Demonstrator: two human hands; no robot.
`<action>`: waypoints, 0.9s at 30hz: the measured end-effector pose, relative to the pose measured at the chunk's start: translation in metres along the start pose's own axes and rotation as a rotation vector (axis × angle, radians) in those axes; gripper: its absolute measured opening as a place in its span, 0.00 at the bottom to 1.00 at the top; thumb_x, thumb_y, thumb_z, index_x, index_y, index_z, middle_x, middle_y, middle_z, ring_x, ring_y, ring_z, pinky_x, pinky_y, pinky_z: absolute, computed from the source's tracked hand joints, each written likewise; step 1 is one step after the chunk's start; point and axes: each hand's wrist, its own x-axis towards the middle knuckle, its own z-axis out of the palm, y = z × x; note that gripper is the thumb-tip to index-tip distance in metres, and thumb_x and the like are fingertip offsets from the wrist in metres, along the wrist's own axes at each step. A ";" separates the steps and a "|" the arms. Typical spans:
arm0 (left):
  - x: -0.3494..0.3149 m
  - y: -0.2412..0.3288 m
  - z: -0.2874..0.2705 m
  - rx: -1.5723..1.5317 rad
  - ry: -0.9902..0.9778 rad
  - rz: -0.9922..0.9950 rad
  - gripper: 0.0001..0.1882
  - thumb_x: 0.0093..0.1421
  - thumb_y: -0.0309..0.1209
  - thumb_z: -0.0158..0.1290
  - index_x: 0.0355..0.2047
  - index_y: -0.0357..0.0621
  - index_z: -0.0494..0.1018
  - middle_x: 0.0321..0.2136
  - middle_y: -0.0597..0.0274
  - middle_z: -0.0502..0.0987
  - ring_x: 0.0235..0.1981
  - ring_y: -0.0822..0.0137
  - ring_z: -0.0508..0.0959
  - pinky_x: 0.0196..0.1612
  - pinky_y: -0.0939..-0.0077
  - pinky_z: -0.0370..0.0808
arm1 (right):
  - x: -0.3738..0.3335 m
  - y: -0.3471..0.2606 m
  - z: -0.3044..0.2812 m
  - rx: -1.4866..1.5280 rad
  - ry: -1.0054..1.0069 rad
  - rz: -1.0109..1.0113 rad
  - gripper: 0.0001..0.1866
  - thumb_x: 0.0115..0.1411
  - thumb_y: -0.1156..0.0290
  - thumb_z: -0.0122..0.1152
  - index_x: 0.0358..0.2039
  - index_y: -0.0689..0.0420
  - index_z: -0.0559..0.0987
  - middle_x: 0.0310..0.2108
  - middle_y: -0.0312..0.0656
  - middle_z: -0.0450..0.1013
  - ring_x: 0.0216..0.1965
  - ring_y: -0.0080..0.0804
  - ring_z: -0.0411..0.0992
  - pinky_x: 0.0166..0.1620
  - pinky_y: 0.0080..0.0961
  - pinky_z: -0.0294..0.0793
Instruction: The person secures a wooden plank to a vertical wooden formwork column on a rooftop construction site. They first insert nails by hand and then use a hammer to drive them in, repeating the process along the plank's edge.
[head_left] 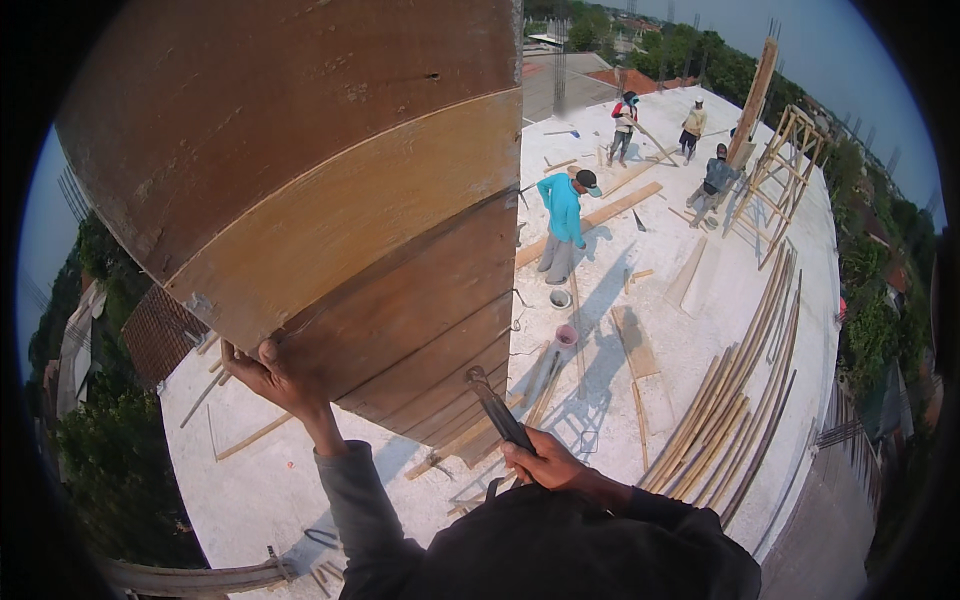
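A tall column form of brown wooden boards (380, 230) rises close in front of me, with a lighter tan board across its face. My left hand (275, 380) grips its lower left edge, the thumb on the near side and the fingertips partly hidden. In my right hand (550, 462) are pincers (497, 410) with dark handles and a rusty, rounded head. The pincers point up and left, their head in front of the form's lower right part; I cannot tell whether they touch it. Bent wire ends (518, 298) stick out along the form's right edge.
Below spreads a pale concrete slab (650, 300) with a drop at its edges. A person in a turquoise shirt (562, 215) stands beyond the form, with several others farther back. Long poles (735, 400) lie at right, near a wooden scaffold frame (775, 185). A pink bucket (567, 336) stands nearer.
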 end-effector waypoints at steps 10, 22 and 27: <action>-0.001 -0.002 0.001 -0.077 0.001 -0.011 0.46 0.69 0.57 0.58 0.69 0.31 0.56 0.64 0.40 0.67 0.67 0.52 0.68 0.69 0.57 0.64 | -0.011 -0.187 -0.162 -0.818 0.325 -0.319 0.30 0.75 0.64 0.55 0.74 0.52 0.64 0.58 0.52 0.78 0.58 0.46 0.77 0.62 0.38 0.72; -0.003 0.001 0.003 -0.054 0.029 0.039 0.47 0.66 0.60 0.60 0.68 0.32 0.60 0.64 0.44 0.66 0.68 0.51 0.67 0.70 0.56 0.62 | 0.015 -0.233 -0.207 -1.099 0.251 -0.272 0.32 0.75 0.52 0.56 0.73 0.53 0.66 0.41 0.52 0.79 0.39 0.44 0.75 0.48 0.42 0.73; -0.003 0.002 0.003 -0.097 0.027 -0.003 0.46 0.66 0.59 0.61 0.68 0.33 0.60 0.64 0.45 0.66 0.68 0.51 0.66 0.70 0.56 0.62 | 0.015 -0.256 -0.201 -1.192 0.227 -0.229 0.32 0.74 0.53 0.57 0.73 0.52 0.67 0.40 0.53 0.79 0.38 0.45 0.75 0.47 0.44 0.72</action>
